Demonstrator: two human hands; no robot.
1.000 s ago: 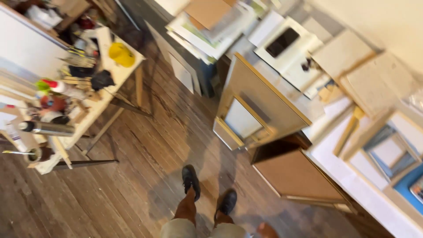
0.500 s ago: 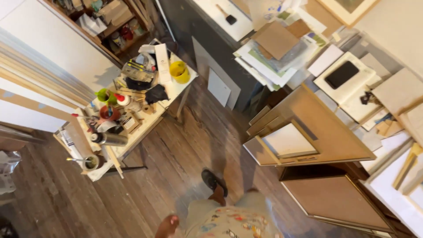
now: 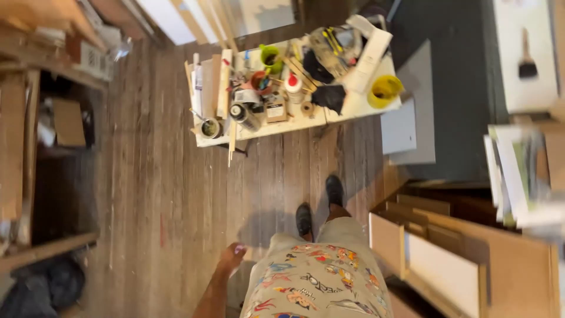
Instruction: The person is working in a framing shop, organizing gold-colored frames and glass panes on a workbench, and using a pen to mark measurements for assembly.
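From the head view, you looked straight down your own body at a worn wooden floor (image 3: 147,194). Your left hand (image 3: 231,258) hung at your side, beside the patterned shorts (image 3: 318,282); its grip was loose, the fingers (image 3: 238,249) curled lightly and closed on nothing. Your right hand was out of the frame, so you had no way to read its grip. Your two dark shoes (image 3: 321,203) stood on the boards, one a little ahead of the other.

Ahead of your feet stood a small white desk (image 3: 353,106), well apart from your left hand and crowded with art supplies. A yellow cup (image 3: 384,90) sat near its right end, a green cup (image 3: 271,57) near the far edge, and a white bottle with a red cap (image 3: 292,87) stood between them among jars and a black cloth (image 3: 329,97). Wooden strips (image 3: 222,88) lay along the left end, with a small tin of murky liquid (image 3: 210,127) just beside them.

To your right, framed panels (image 3: 447,265) leaned together near your leg. Farther right lay a blurred stack of papers (image 3: 518,176), and a brush (image 3: 527,59) rested on a white surface at the top right. On your left stood wooden shelving (image 3: 29,147).
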